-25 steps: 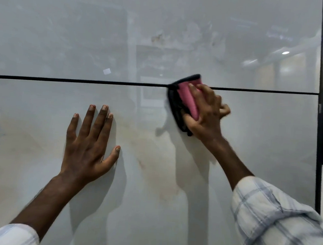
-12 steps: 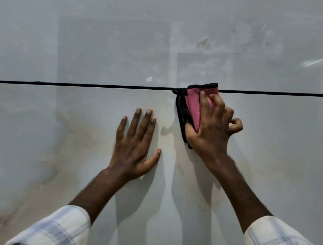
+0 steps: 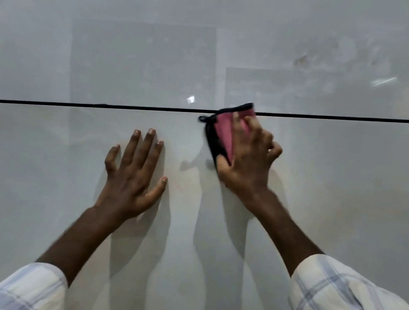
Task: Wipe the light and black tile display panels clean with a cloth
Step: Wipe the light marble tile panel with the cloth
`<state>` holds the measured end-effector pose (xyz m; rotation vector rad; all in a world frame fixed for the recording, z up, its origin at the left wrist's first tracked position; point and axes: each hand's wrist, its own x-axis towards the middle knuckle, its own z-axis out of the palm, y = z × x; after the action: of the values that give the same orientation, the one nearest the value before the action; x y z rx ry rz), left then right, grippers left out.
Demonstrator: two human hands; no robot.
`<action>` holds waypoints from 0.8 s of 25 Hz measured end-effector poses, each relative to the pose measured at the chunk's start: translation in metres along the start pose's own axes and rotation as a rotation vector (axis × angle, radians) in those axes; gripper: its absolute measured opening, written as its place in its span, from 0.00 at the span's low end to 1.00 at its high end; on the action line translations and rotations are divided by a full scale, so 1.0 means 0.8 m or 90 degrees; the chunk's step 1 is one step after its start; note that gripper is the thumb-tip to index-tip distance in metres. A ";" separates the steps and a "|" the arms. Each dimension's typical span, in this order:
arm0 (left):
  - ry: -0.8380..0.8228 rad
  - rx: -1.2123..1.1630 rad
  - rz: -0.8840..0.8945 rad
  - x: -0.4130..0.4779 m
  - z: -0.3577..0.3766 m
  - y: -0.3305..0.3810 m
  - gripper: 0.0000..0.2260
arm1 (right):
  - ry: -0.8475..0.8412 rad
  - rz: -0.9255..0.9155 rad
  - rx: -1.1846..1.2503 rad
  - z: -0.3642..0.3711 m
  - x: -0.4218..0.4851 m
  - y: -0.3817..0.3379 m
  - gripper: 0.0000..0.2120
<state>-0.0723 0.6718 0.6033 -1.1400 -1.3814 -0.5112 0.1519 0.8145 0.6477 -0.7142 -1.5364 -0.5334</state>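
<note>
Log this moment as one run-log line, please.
left hand: flat on light panel | right hand: presses pink cloth at black seam | phase: wiping

The lower tile panel [image 3: 339, 212] is a light, polished slab, smooth and glossy, with faint beige marbling clouding its grey-white face. The upper tile panel [image 3: 133, 53] has the same mirror-like finish, bright enough to carry hazy reflections and a streak of lamp light near its right edge. Between them runs a thin, matt black joint [image 3: 57, 104]. The cloth [image 3: 224, 134] is soft pink fabric, dull in finish, bound with a black edging and loop. The right sleeve [image 3: 348, 298] and left sleeve [image 3: 19, 289] are matt woven check fabric, creased.
</note>
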 end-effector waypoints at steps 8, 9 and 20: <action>0.098 -0.084 0.057 -0.024 0.022 -0.006 0.36 | 0.043 0.132 -0.026 -0.011 -0.037 0.053 0.38; 0.101 -0.103 0.059 -0.024 0.022 -0.007 0.36 | 0.084 0.281 -0.005 -0.011 -0.020 0.045 0.38; 0.093 -0.166 0.044 -0.022 0.021 0.000 0.34 | -0.014 -0.085 -0.104 -0.008 0.005 -0.049 0.40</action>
<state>-0.0841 0.6801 0.5843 -1.3277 -1.1692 -0.7261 0.1282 0.7829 0.6555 -0.7474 -1.5802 -0.7603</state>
